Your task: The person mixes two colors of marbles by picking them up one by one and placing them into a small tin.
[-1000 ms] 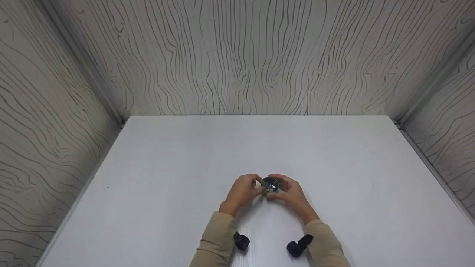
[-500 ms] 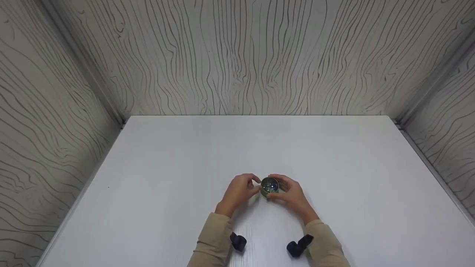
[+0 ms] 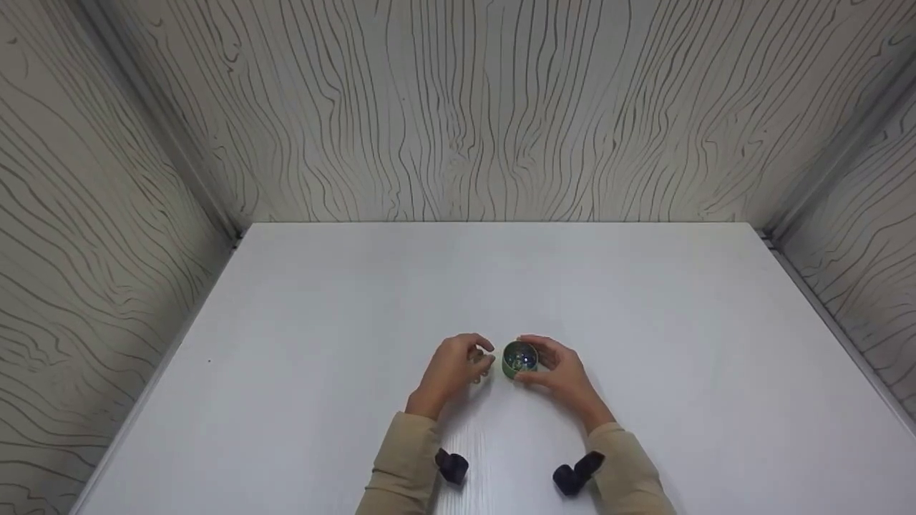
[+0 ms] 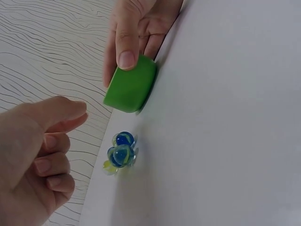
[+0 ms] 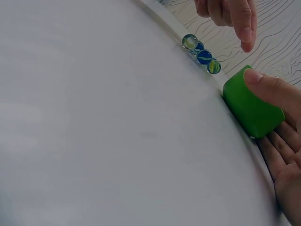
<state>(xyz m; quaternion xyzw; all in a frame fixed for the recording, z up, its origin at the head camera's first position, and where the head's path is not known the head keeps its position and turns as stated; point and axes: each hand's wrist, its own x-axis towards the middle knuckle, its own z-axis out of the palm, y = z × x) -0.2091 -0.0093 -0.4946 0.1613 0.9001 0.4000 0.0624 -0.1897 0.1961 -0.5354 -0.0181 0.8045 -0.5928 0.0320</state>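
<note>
A small green cup (image 3: 509, 371) stands on the white table with glassy dark marbles (image 3: 525, 357) inside it. My right hand (image 3: 565, 373) grips the cup from the right, thumb on its near side, as the right wrist view shows with the green cup wall (image 5: 251, 106). Left of the cup, my left hand (image 3: 452, 366) is apart from it, fingers loosely bent and holding nothing. Several blue and yellow glass marbles (image 4: 121, 153) lie clustered on the table by the left fingers, partly hidden by that hand in the head view.
The white table (image 3: 322, 300) meets a wood-patterned wall (image 3: 458, 114) at the back, with similar panels at both sides. A black wrist device (image 3: 452, 467) sits at the left sleeve and another black device (image 3: 572, 478) at the right.
My left hand has drawn back leftward from the cup's rim, and marbles show beneath its fingers. The cup has shifted very slightly left; my right hand keeps its hold.
</note>
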